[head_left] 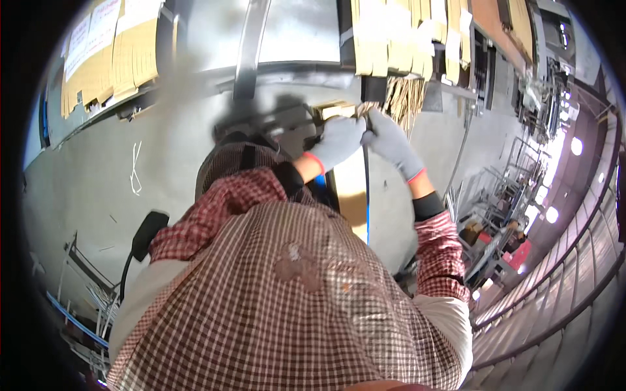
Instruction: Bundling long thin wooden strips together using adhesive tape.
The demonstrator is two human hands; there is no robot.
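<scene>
Both my hands wear grey gloves with red cuffs and meet close together above my checked red-and-white shirt. My left hand (pixel 339 140) is closed around the top of a flat tan cardboard piece (pixel 351 186) that stands upright in front of me. My right hand (pixel 391 142) grips a thin dark strap or rod (pixel 366 189) that runs down along the cardboard's right edge, with a blue strip beside it. The fingertips of the two hands touch near the top of the cardboard.
Stacks of flat cardboard (pixel 398 32) hang at the upper middle and more cardboard sheets (pixel 111 52) lean at the upper left. A grey concrete floor (pixel 104 176) lies around. Metal frames (pixel 502 195) and machinery stand at the right. A black device (pixel 149 233) hangs at my left side.
</scene>
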